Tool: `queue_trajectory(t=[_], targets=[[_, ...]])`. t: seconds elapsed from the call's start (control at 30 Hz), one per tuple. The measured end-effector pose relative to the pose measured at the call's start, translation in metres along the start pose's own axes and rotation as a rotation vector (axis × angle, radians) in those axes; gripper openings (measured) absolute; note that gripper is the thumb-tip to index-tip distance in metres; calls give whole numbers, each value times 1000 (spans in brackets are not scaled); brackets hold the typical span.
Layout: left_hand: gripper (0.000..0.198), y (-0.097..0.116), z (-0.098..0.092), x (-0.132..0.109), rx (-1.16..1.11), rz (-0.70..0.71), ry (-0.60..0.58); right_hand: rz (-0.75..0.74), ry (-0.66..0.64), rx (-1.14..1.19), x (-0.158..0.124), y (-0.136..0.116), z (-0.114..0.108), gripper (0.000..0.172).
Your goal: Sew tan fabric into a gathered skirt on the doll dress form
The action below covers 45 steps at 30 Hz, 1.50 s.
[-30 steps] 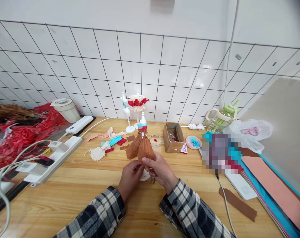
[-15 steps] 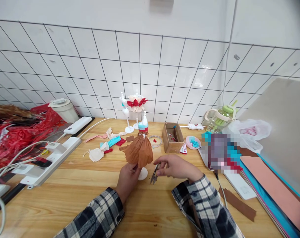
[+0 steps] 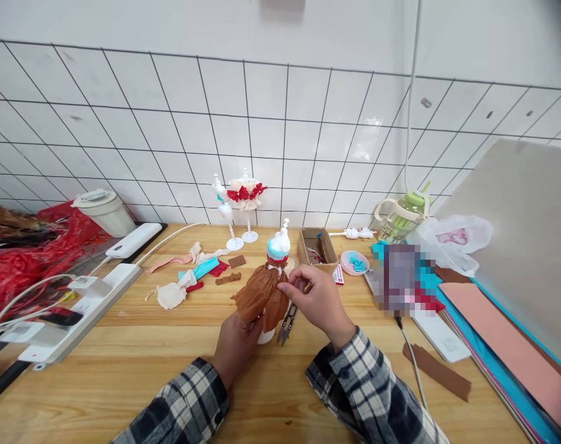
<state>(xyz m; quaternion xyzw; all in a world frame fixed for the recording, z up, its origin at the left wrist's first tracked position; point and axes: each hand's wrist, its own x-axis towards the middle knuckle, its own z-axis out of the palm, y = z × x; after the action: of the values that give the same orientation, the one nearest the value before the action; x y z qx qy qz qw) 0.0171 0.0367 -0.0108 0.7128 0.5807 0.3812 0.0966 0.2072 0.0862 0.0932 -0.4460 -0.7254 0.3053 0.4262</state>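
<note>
Brown skirt (image 3: 256,291) on its form (image 3: 279,245) is apparently being arranged, right hand (image 3: 321,303) pinching its side, left hand (image 3: 238,346) below with grip indeterminate, the next move likely needing gentle tension.

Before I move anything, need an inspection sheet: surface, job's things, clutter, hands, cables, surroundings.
Surface: wooden table, a small dark speck near its front edge.
Job's things: white mannequin in a brown skirt; snips below the right hand, whether held or lying cannot be told.
Clutter: paper scraps left of the mannequin; cardboard box and pink dish beyond the right hand.
Hands: left grips the skirt's lower part; right pinches the skirt higher up.
Cables: white one runs back from near the power strip; another crosses the table at right.
Surroundings: tiled wall behind; co-workers, nothing seen.
</note>
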Motion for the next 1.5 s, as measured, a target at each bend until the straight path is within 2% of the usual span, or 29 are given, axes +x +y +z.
queue_trajectory(t=[0.1,0.27,0.4,0.53,0.63,0.7,0.87,1.0,1.1,1.23,1.43,1.5], targets=[[18,0,0,0,2,17,14,-13,9,-25,1,3,-2,26],[22,0,0,0,-17,32,-35,-3,-48,21,2,4,2,26],[20,-1,0,0,-29,-32,-40,0,-62,46,1,2,-1,28],[20,1,-2,-1,-24,-89,-34,2,1,87,2,1,-3,25],[18,2,-3,-1,-28,-74,-26,-9,79,91,3,2,-2,15],[18,1,-3,-1,-32,-46,-29,-17,116,88,3,3,0,17],[17,-5,0,-3,-34,43,-47,96,90,232,4,4,5,15],[18,-3,1,-4,-61,108,-60,163,60,360,4,3,3,19],[19,3,-2,-3,-80,107,-82,197,100,423,4,3,-1,22],[22,9,-5,-2,-100,81,-107,227,179,378,5,4,-7,24],[19,6,-4,-2,-96,25,-108,228,40,293,5,4,-5,19],[17,3,-2,-4,-76,22,-108,235,32,306,5,5,-4,19]])
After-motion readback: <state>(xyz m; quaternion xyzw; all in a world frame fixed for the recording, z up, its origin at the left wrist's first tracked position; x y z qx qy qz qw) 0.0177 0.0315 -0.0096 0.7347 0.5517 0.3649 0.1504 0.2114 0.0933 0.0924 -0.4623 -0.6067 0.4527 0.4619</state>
